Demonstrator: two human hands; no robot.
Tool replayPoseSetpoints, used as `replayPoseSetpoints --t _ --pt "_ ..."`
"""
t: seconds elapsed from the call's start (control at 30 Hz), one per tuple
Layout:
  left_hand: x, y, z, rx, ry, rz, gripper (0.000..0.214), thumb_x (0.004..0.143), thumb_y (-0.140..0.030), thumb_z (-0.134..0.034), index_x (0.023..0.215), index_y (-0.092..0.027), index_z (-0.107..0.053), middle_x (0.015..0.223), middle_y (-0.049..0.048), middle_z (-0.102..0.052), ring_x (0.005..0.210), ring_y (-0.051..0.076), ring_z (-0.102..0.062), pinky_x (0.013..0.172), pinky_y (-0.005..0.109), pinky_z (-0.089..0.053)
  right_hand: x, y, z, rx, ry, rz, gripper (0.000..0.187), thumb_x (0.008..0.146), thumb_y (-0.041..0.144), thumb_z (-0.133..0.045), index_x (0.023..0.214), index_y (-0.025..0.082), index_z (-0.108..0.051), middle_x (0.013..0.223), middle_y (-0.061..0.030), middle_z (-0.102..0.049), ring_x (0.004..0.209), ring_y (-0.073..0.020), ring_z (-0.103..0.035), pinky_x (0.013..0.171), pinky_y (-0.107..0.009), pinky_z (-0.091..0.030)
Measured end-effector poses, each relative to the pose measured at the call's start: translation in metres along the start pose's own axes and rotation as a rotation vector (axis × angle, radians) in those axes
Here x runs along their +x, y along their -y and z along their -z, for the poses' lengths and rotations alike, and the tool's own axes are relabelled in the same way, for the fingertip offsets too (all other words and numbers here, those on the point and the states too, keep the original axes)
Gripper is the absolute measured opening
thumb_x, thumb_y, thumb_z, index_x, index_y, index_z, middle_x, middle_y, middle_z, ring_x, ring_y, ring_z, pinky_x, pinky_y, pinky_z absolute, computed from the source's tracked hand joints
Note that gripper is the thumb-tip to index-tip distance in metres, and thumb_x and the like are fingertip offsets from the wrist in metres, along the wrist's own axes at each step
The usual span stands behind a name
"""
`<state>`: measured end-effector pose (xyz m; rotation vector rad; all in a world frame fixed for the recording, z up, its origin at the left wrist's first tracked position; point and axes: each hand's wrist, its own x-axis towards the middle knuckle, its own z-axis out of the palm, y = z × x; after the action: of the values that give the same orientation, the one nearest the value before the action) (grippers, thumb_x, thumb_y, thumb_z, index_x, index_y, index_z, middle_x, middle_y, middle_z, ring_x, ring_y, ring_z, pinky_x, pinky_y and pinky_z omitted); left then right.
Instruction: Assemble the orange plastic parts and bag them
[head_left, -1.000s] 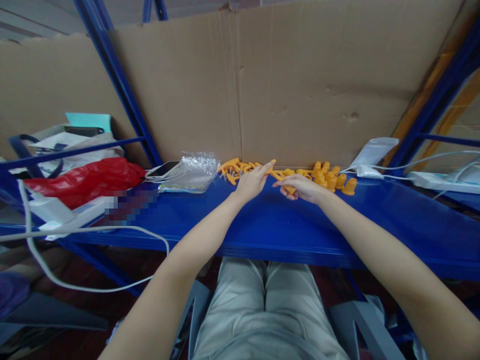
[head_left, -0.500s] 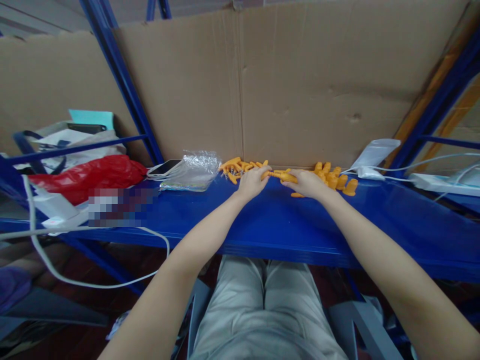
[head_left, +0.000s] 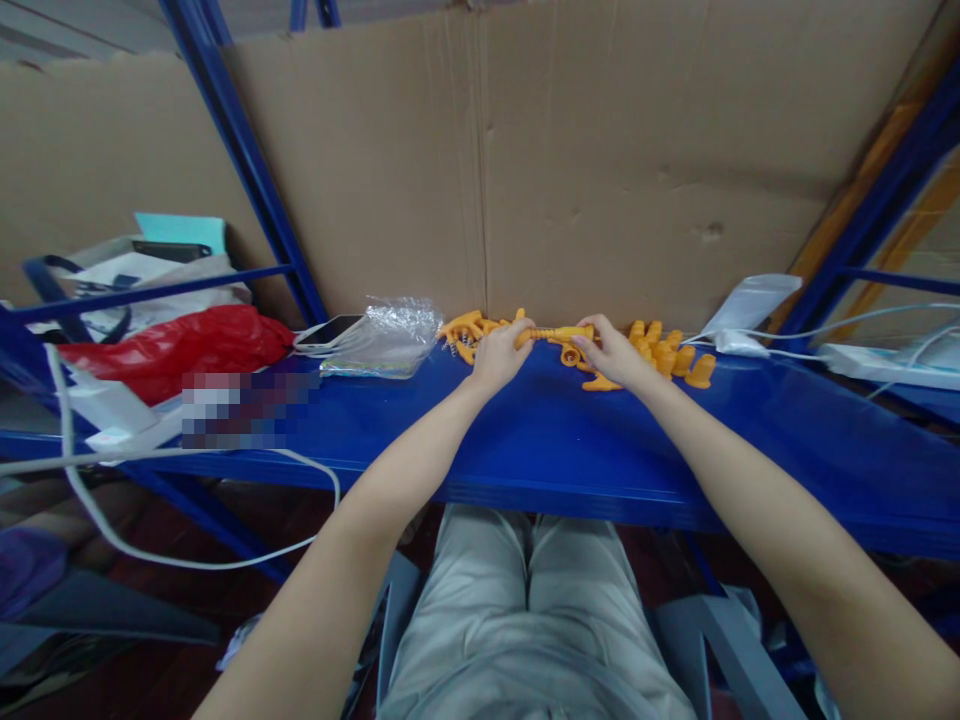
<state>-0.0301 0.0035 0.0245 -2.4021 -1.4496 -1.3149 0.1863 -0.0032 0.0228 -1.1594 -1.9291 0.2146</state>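
A slim orange plastic part [head_left: 561, 333] with a ridged, spring-like stretch is held level between my two hands, above the back of the blue shelf. My left hand [head_left: 501, 356] is closed around its left end. The fingers of my right hand [head_left: 611, 352] pinch its right end. Just below it lies an orange ring-shaped piece [head_left: 571, 356]. Another orange piece [head_left: 600, 384], flat and lever-like, rests under my right hand. Beyond my left hand is a pile of orange parts [head_left: 463, 325] with metal springs. Several orange cup-shaped caps [head_left: 682, 362] stand right of my right hand.
Plastic bags [head_left: 382, 345] and a phone [head_left: 335, 331] lie left of the orange parts. A red bag [head_left: 187, 350] and white cable [head_left: 187, 566] are farther left. Cardboard [head_left: 637, 170] walls the back. Blue posts [head_left: 247, 160] frame the shelf [head_left: 555, 440].
My hands have risen slightly and the right has shifted a little rightward. More of the slim orange part shows between them, and the ring-shaped piece below it is now visible.
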Motion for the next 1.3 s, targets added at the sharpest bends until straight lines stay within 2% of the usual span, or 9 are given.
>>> replayPoseSetpoints --t 0.13,0.3,0.37,0.5,0.57,0.77,0.87,1.13,1.3 --pt "0.003 0.005 -0.006 -0.144 0.067 0.049 0.019 0.085 -0.022 -0.066 0.103 -0.018 -0.072 0.085 0.0026 -0.073 0.079 0.017 -0.068 0.078 0.027 -0.051 0.002 -0.008 0.003 -0.252 -0.039 0.211 0.022 0.093 0.034 -0.051 0.111 0.021 -0.053 0.105 -0.0121 -0.065 0.092 -0.0259 -0.065 0.080 -0.040 -0.053" --pt "0.003 0.007 -0.006 -0.292 0.241 0.174 0.028 0.086 -0.027 -0.066 0.112 -0.017 -0.068 0.065 -0.0028 -0.064 0.047 0.010 -0.055 0.055 0.023 -0.047 0.001 -0.009 0.008 -0.360 0.013 0.229 0.025 0.094 0.033 -0.050 0.114 0.021 -0.056 0.113 -0.0139 -0.065 0.097 -0.0275 -0.066 0.083 -0.041 -0.053" --pt "0.002 0.008 -0.005 -0.254 0.230 0.135 0.027 0.087 -0.027 -0.066 0.111 -0.016 -0.069 0.069 -0.0004 -0.068 0.052 0.012 -0.059 0.058 0.025 -0.049 0.001 -0.009 0.011 -0.368 0.028 0.229 0.025 0.092 0.034 -0.053 0.113 0.021 -0.058 0.112 -0.0136 -0.066 0.097 -0.0274 -0.066 0.083 -0.041 -0.053" --pt "0.001 0.009 -0.001 -0.046 0.124 -0.046 0.025 0.083 -0.023 -0.068 0.108 -0.018 -0.072 0.097 0.0064 -0.076 0.085 0.020 -0.071 0.082 0.031 -0.053 0.000 -0.008 0.012 -0.382 0.080 0.241 0.025 0.087 0.036 -0.061 0.106 0.020 -0.064 0.105 -0.0118 -0.070 0.094 -0.0271 -0.067 0.083 -0.040 -0.054" --pt "0.000 0.007 0.000 0.025 0.117 -0.099 0.026 0.085 -0.023 -0.066 0.110 -0.020 -0.072 0.104 0.0075 -0.077 0.094 0.022 -0.071 0.087 0.033 -0.052 -0.001 -0.006 0.011 -0.393 0.120 0.236 0.025 0.086 0.035 -0.063 0.105 0.020 -0.068 0.103 -0.0116 -0.072 0.095 -0.0275 -0.068 0.085 -0.040 -0.054" --pt "-0.003 -0.001 0.004 0.096 0.146 -0.097 0.026 0.087 -0.023 -0.062 0.112 -0.024 -0.071 0.105 0.0063 -0.077 0.100 0.024 -0.071 0.090 0.033 -0.051 -0.002 0.007 0.006 -0.441 0.164 0.124 0.029 0.089 0.032 -0.062 0.115 0.019 -0.069 0.114 -0.0128 -0.074 0.104 -0.0283 -0.069 0.091 -0.038 -0.050" --pt "-0.002 -0.002 0.006 0.089 0.132 -0.079 0.025 0.087 -0.022 -0.063 0.111 -0.025 -0.071 0.107 0.0047 -0.076 0.103 0.023 -0.070 0.091 0.032 -0.050 0.001 0.015 0.007 -0.532 0.172 0.164 0.026 0.092 0.031 -0.059 0.113 0.020 -0.068 0.110 -0.0119 -0.075 0.101 -0.0273 -0.069 0.086 -0.036 -0.048" --pt "0.007 0.003 0.009 -0.156 0.051 0.097 0.017 0.083 -0.018 -0.068 0.101 -0.019 -0.069 0.090 0.0021 -0.074 0.084 0.016 -0.069 0.080 0.026 -0.051 0.015 0.043 0.004 -0.930 0.056 0.395 0.024 0.094 0.013 -0.043 0.105 0.016 -0.064 0.096 -0.0151 -0.070 0.095 -0.0280 -0.057 0.081 -0.038 -0.032" --pt "0.009 -0.002 0.017 -0.487 0.213 0.388 0.012 0.086 -0.020 -0.070 0.095 -0.017 -0.065 0.063 -0.0051 -0.061 0.049 0.006 -0.054 0.051 0.017 -0.044 0.028 0.051 0.004 -1.003 0.045 0.524 0.030 0.095 0.010 -0.037 0.105 0.020 -0.065 0.099 -0.0126 -0.067 0.096 -0.0266 -0.052 0.085 -0.040 -0.031"
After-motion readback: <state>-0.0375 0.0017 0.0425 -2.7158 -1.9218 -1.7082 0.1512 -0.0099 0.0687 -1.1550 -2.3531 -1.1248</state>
